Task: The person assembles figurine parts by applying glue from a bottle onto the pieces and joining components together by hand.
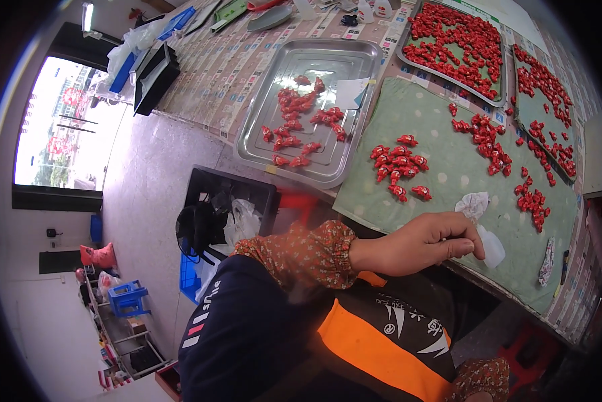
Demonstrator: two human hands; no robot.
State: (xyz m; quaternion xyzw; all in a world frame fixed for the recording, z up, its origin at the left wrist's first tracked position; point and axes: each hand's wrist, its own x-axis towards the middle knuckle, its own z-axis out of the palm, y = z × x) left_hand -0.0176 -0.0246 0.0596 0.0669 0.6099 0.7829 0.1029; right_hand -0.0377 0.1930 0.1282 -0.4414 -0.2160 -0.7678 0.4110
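Note:
My left hand [418, 248] reaches over the near edge of the green cloth [441, 181], its fingers curled and pressed together. Whatever they pinch, if anything, is too small to make out. A translucent white plastic piece [492, 249] is right beside the fingertips, and a crumpled white tissue [472, 205] lies just beyond. Small glossy red figures with white marks [398, 164] form a cluster on the cloth, with further red figures [488, 144] scattered to the right. Of my right arm, the flowered sleeve [482, 380] shows at the lower edge; its fingers are hidden.
A metal tray [261, 144] holds red figures and a white card. Fuller trays [408, 60] stand at the far right. A wrapped stick-like item [547, 262] and a pen [564, 268] lie near the cloth's right edge. Below the table is a black bin [264, 184].

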